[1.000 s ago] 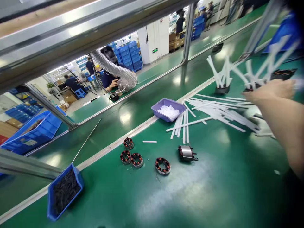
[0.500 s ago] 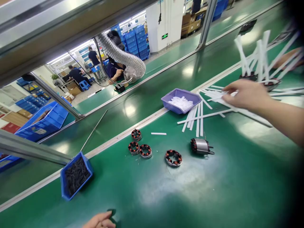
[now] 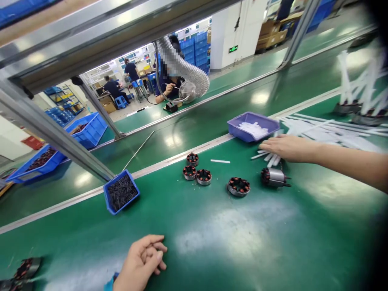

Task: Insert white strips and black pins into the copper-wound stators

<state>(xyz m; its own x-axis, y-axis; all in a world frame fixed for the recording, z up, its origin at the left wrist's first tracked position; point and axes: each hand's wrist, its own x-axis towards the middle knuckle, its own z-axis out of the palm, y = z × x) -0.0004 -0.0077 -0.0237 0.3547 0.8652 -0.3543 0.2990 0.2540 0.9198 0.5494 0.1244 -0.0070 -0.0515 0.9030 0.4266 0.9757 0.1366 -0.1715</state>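
My right hand [image 3: 285,148] reaches in from the right and lies flat, fingers stretched, on a few white paper strips [image 3: 266,157] next to the purple tray [image 3: 239,128]. A steel motor stator [image 3: 273,177] lies on its side just in front of that hand. Four wound stator rings sit on the green bench, the nearest one [image 3: 239,186] beside the steel stator, three others [image 3: 197,174] to its left. My left hand [image 3: 141,262] rests low on the bench with the fingers curled in; nothing shows in it.
A small blue bin [image 3: 120,193] of dark parts sits left. Many long white strips [image 3: 330,130] and upright strip-filled stators [image 3: 359,109] lie far right. A metal frame post [image 3: 51,133] crosses left. A person works behind a silver hose [image 3: 186,70] across the conveyor.
My view swung left. My right hand came down from the upright strips to the short strips by the purple tray. My left hand came into sight at the bottom.
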